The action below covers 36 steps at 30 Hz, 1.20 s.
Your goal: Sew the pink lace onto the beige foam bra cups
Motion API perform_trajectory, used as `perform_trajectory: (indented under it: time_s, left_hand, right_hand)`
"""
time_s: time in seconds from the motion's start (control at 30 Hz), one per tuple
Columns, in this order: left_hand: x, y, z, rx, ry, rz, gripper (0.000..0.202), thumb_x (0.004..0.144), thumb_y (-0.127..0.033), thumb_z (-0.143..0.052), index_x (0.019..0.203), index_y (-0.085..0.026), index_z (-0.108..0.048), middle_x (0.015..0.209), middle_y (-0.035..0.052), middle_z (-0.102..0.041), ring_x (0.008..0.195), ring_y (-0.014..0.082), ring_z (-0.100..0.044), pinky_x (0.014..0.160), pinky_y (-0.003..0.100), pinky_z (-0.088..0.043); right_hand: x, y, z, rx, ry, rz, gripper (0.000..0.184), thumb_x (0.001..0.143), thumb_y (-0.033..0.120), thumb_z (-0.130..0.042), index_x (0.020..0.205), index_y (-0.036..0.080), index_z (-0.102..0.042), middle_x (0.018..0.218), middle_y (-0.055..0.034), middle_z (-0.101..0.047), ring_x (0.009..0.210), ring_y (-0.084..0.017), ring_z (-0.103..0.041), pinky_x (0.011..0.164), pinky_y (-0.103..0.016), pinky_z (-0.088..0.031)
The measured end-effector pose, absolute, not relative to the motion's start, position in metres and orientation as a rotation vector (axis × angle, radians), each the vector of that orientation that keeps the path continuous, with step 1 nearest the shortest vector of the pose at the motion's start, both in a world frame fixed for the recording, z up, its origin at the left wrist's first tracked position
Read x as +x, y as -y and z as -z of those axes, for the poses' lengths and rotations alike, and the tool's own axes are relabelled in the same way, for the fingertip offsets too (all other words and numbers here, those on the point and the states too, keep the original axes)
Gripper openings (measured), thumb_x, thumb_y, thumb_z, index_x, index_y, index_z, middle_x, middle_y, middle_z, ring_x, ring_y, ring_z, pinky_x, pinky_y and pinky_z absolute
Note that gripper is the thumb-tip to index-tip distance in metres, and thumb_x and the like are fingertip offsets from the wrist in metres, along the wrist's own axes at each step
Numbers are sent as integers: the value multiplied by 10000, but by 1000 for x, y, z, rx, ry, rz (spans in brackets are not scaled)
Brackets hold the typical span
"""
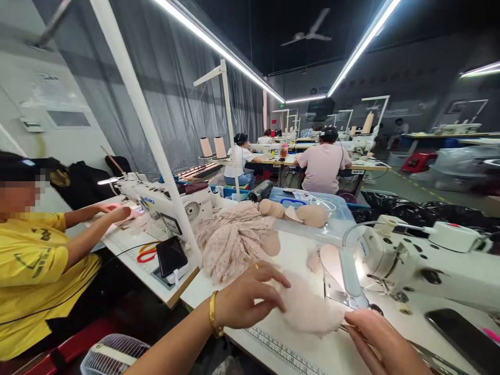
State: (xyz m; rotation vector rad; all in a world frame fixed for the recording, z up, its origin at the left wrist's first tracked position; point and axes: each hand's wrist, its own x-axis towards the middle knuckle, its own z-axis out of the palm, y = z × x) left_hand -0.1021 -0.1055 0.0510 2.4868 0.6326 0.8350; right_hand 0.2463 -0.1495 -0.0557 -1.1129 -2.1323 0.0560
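Observation:
My left hand [246, 299], with a gold bangle and ring, rests fingers curled on the left edge of a pale pink bra cup piece [308, 311] lying on the white sewing table [297, 255]. My right hand [380, 341] holds the same piece at its right edge, close to the needle area of the white sewing machine [422, 265]. A heap of pink lace fabric [230, 239] lies just beyond my left hand.
Several foam cups [308, 213] sit on a clear plastic bin behind the lace. A person in a yellow shirt [35, 271] sews at the machine to the left, with a phone [171, 256] beside them. Other workers sit further back. A small fan [113, 354] is below.

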Motion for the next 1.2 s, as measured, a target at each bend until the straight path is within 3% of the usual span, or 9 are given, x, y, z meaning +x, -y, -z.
perform_trajectory:
  time_s: [0.1, 0.27, 0.43, 0.57, 0.67, 0.83, 1.0, 1.1, 1.2]
  left_hand:
    - [-118, 108, -21, 2316, -789, -529, 239, 901, -207, -635, 1086, -276, -771, 1371, 54, -689, 1269, 258, -638, 1142, 414, -455]
    - [-95, 101, 11, 2088, -1385, -435, 407, 954, -522, -636, 1159, -176, -696, 1121, 111, -705, 1028, 284, -643, 973, 453, -500]
    - [-49, 94, 24, 2051, -1452, -468, 234, 756, -270, -820, 838, -189, -616, 1036, 66, -677, 1041, 284, -605, 985, 434, -455]
    - [-42, 93, 29, 1946, -1362, -634, 156, 831, -183, -707, 951, -200, -611, 948, 17, -674, 922, 207, -631, 868, 333, -494]
    - [-43, 90, 33, 1822, -1310, -787, 288, 823, -192, -717, 1090, -193, -609, 1009, 29, -672, 975, 200, -643, 883, 312, -513]
    - [-39, 90, 36, 1713, -1137, -932, 237, 853, -301, -735, 843, -192, -524, 968, 43, -656, 927, 182, -648, 848, 292, -524]
    - [-39, 75, 18, 1979, -1131, -468, 252, 1005, -432, -649, 1053, -194, -581, 769, -42, -618, 649, 119, -582, 608, 218, -474]
    - [-43, 40, 2, 2111, -1258, -459, 308, 990, -388, -702, 1213, -189, -624, 1055, 39, -717, 893, 173, -675, 799, 281, -541]
    - [-45, 0, -6, 2203, -1468, -490, 274, 975, -232, -693, 1226, -141, -636, 1298, 145, -662, 1174, 269, -643, 1034, 419, -498]
  right_hand:
    - [260, 152, 59, -1286, 2072, -197, 215, 1065, 390, -544, 1132, 313, -734, 984, -37, -773, 867, -197, -772, 735, -264, -635]
    - [242, 137, 53, -1477, 2002, -539, 349, 1058, 526, -495, 1125, 297, -749, 1060, -74, -767, 970, -260, -748, 812, -377, -619]
    - [199, 113, 52, -1428, 1940, -670, 312, 988, 451, -571, 1205, 269, -702, 1137, -80, -756, 1068, -278, -718, 933, -429, -569]
    - [185, 107, 57, -1371, 1872, -734, 294, 944, 413, -565, 1135, 260, -727, 956, -43, -742, 925, -242, -719, 847, -375, -576]
    - [188, 109, 58, -1346, 1795, -801, 298, 971, 495, -530, 951, 265, -717, 892, -31, -742, 858, -232, -713, 783, -338, -568]
    - [193, 119, 53, -1291, 1714, -905, 417, 991, 630, -543, 860, 264, -694, 795, -2, -684, 767, -204, -650, 727, -288, -530]
    - [189, 128, 44, -1177, 1382, -1210, 550, 939, 782, -563, 794, 252, -594, 690, 25, -527, 658, -173, -486, 604, -277, -422]
    - [186, 129, 43, -1243, 1311, -1276, 579, 925, 825, -525, 788, 263, -541, 579, 43, -464, 577, -169, -417, 552, -286, -364]
    - [183, 126, 45, -1289, 1316, -1249, 587, 900, 840, -538, 788, 264, -535, 578, 62, -390, 558, -155, -353, 540, -286, -319]
